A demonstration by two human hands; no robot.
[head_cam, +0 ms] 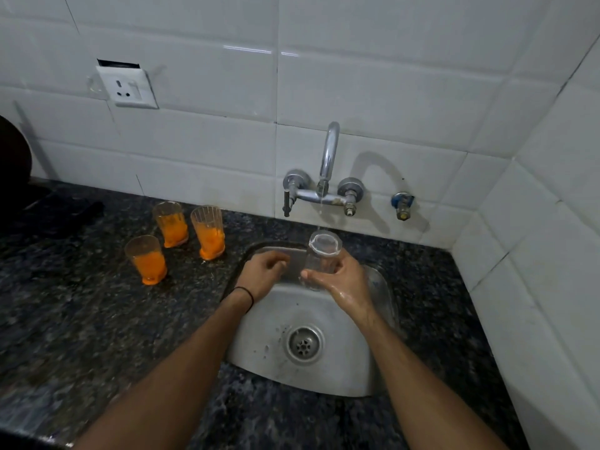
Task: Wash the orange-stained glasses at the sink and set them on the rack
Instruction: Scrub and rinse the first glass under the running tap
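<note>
- The dark round object [13, 151] at the left edge is cut off; I cannot identify it.
- The gripping right hand [344, 280] hides part of the clear drinking glass [323, 251] lower down.
- The left hand [263, 276] shows only its back; whether its curled fingers hold something, I cannot tell.
- The bottom edge cuts both forearms [181, 368].

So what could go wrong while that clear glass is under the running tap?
The wet right hand alone grips the clear drinking glass; it could slip and crack in the steel sink. The left hand holds nothing. The three orange-stained glasses stand close together on the dark granite counter; a careless reach might topple one.
</note>
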